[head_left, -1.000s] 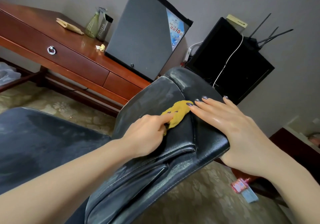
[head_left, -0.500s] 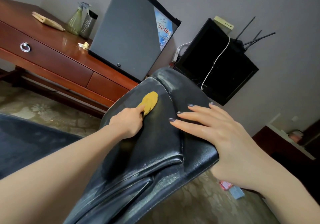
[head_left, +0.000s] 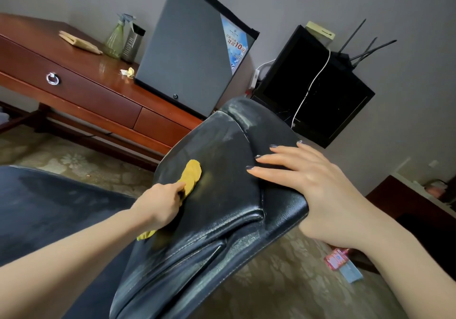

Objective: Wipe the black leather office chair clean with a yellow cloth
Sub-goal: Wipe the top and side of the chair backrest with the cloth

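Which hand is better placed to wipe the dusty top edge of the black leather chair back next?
Left: the left hand grips the yellow cloth on the black leather chair back; the right hand lies flat, steadying it.

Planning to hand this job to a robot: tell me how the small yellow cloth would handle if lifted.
Probably floppy: the small yellow cloth bends around the left hand, one end poking out above, another below. Likely light, since curled fingers alone hold it. The black leather chair back looks glossy, so it may slide rather than catch.
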